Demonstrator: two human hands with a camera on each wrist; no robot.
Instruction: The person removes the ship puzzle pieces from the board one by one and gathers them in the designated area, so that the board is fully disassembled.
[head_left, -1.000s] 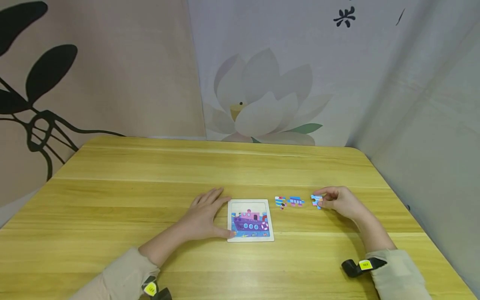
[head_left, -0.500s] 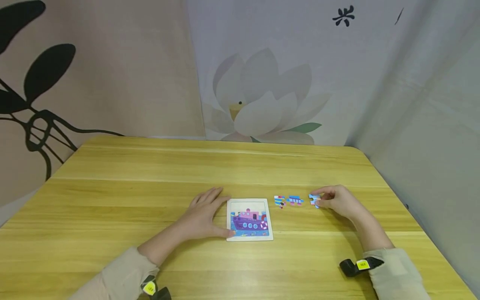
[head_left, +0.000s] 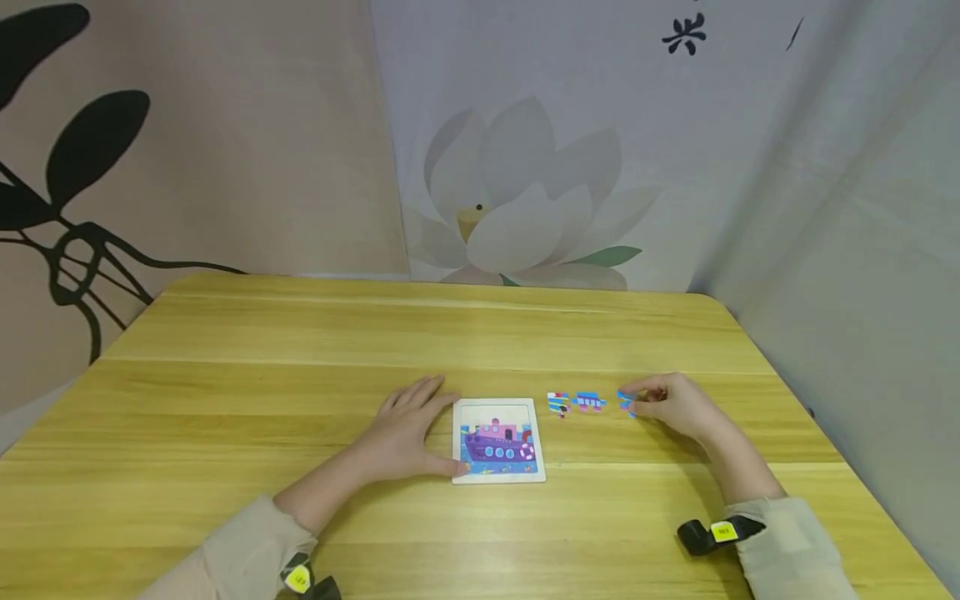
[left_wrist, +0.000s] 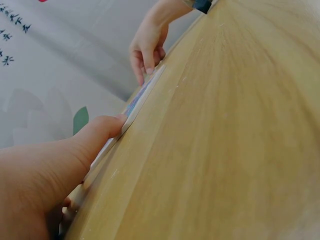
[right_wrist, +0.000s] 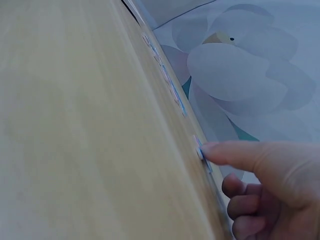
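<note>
A square puzzle board (head_left: 499, 478) with a white border lies on the table, showing a purple and pink ship with a pale band above it. My left hand (head_left: 401, 433) is spread at its left side, the thumb resting on the board's lower left corner. To the right, my right hand (head_left: 678, 407) pinches a small blue jigsaw piece (head_left: 625, 402) between thumb and forefinger, flat at the tabletop; the fingers cover part of it. Between board and right hand lie a striped jigsaw piece (head_left: 558, 403) and a blue and purple jigsaw piece (head_left: 589, 402), side by side.
The wooden table (head_left: 337, 333) reaches back to a curtain (head_left: 300, 150) printed with a flower and dark leaves. Another pale curtain (head_left: 847, 208) hangs along the right side. Black wrist cameras (head_left: 697, 537) sit on both sleeves.
My right hand has slid slightly left with the pinched jigsaw piece, and its fingers now cover more of it. The left hand and the board stay put.
</note>
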